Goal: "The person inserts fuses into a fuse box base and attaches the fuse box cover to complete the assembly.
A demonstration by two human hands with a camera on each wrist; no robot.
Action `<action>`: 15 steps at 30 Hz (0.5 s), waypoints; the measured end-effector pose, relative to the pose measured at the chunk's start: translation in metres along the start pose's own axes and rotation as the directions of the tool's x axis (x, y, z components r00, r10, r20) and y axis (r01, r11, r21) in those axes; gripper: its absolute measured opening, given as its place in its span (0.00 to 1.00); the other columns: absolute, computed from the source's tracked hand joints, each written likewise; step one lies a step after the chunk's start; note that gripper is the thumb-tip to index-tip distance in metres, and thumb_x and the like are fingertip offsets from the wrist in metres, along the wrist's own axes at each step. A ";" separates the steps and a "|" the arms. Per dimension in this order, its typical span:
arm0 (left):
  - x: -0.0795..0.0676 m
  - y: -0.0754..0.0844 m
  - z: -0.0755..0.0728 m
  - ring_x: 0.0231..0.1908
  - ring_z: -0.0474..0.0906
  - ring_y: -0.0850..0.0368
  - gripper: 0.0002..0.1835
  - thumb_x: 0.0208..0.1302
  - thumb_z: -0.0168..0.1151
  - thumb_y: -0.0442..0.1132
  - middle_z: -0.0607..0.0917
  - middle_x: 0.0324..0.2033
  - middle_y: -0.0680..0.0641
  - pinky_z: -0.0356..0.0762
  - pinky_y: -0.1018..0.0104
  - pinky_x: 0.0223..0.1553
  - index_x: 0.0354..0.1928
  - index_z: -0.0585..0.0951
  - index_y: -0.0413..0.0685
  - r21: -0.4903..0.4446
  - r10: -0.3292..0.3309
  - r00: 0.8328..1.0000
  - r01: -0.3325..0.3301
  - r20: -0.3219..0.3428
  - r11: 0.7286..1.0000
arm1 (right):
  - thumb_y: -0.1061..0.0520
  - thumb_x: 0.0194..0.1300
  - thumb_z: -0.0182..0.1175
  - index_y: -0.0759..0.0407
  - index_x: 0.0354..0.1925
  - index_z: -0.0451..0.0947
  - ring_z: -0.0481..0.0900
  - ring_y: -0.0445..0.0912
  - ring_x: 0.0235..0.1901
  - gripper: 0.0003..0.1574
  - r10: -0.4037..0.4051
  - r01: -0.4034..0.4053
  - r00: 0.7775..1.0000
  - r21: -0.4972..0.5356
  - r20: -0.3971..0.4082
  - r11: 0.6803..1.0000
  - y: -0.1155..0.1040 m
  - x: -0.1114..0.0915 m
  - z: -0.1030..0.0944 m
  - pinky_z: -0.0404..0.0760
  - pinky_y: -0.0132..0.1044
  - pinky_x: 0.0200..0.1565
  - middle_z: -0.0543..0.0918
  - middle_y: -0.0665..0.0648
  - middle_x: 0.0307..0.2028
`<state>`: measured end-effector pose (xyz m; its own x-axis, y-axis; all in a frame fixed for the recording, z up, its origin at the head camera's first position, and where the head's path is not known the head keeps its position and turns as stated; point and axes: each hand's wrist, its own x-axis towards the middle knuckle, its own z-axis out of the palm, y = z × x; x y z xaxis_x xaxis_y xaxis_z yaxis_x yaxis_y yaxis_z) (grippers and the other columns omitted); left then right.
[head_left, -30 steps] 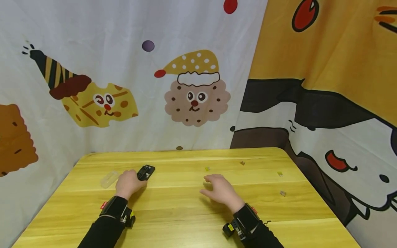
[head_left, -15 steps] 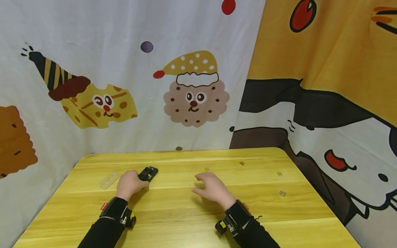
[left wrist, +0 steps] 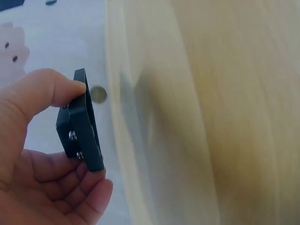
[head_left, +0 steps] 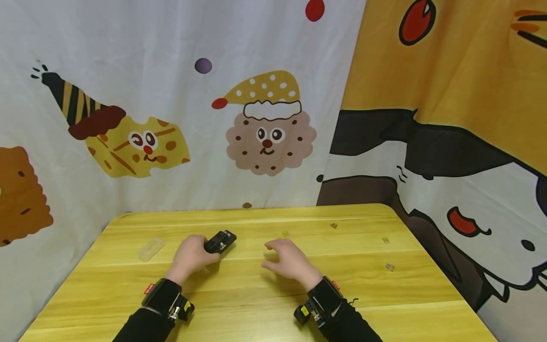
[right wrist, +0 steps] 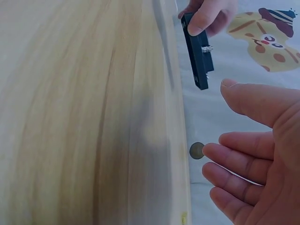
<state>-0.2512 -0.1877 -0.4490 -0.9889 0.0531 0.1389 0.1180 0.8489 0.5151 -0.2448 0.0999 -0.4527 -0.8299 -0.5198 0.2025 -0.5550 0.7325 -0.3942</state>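
Observation:
My left hand [head_left: 192, 260] holds a black fuse block [head_left: 220, 241] above the left-middle of the table. In the left wrist view the thumb presses one end of the fuse block [left wrist: 83, 123] and curled fingers support the other; metal screws stick out of its side. My right hand [head_left: 291, 263] hovers to the right of it, fingers spread and loosely bent, holding nothing. The right wrist view has the fuse block [right wrist: 197, 54] apart from the right thumb, beyond its tip.
A clear plastic cover [head_left: 151, 249] lies on the wooden table [head_left: 248, 304] at the left. Small blade-fuse-like pieces lie to the right: a yellow one [head_left: 285, 233], a brown one [head_left: 334, 225], another yellow one [head_left: 386, 240] and a pale one [head_left: 390, 267]. A printed curtain [head_left: 171, 190] hangs behind.
My left hand has carried the fuse block to the right, away from the clear cover. The right hand has shifted left, bringing the hands closer together.

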 end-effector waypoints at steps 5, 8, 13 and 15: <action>-0.006 0.017 0.003 0.21 0.68 0.57 0.18 0.35 0.72 0.47 0.75 0.21 0.51 0.67 0.64 0.25 0.25 0.78 0.44 0.003 0.069 0.998 -0.069 0.007 0.998 | 0.43 0.59 0.62 0.59 0.57 0.72 0.71 0.51 0.54 0.33 0.002 -0.002 1.000 0.015 -0.004 1.000 0.000 0.001 0.000 0.66 0.45 0.56 0.77 0.55 0.51; -0.011 0.027 0.005 0.22 0.67 0.58 0.18 0.35 0.72 0.47 0.74 0.21 0.52 0.67 0.64 0.26 0.25 0.78 0.44 0.010 0.100 0.995 -0.100 0.011 0.995 | 0.45 0.59 0.62 0.59 0.58 0.71 0.71 0.51 0.54 0.33 -0.001 0.001 1.000 0.029 -0.006 1.000 -0.001 0.002 0.000 0.66 0.45 0.56 0.77 0.55 0.52; -0.016 0.041 0.009 0.23 0.68 0.59 0.19 0.36 0.73 0.48 0.75 0.23 0.52 0.68 0.65 0.26 0.29 0.80 0.43 0.014 0.149 0.989 -0.150 0.023 0.989 | 0.47 0.59 0.63 0.59 0.58 0.72 0.71 0.51 0.54 0.32 -0.009 0.010 1.000 0.058 -0.016 0.998 -0.003 0.001 -0.001 0.68 0.44 0.55 0.76 0.56 0.53; -0.020 0.045 0.011 0.23 0.67 0.60 0.19 0.37 0.73 0.48 0.75 0.23 0.52 0.68 0.65 0.26 0.29 0.80 0.44 0.003 0.170 0.985 -0.170 0.032 0.985 | 0.48 0.59 0.63 0.60 0.58 0.71 0.71 0.51 0.54 0.31 -0.015 0.016 1.000 0.078 -0.016 0.997 -0.004 0.001 -0.001 0.68 0.45 0.54 0.76 0.56 0.53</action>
<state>-0.2276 -0.1446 -0.4376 -0.9568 0.2133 0.1974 0.2841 0.8291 0.4814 -0.2438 0.0973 -0.4500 -0.8226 -0.5232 0.2228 -0.5619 0.6876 -0.4599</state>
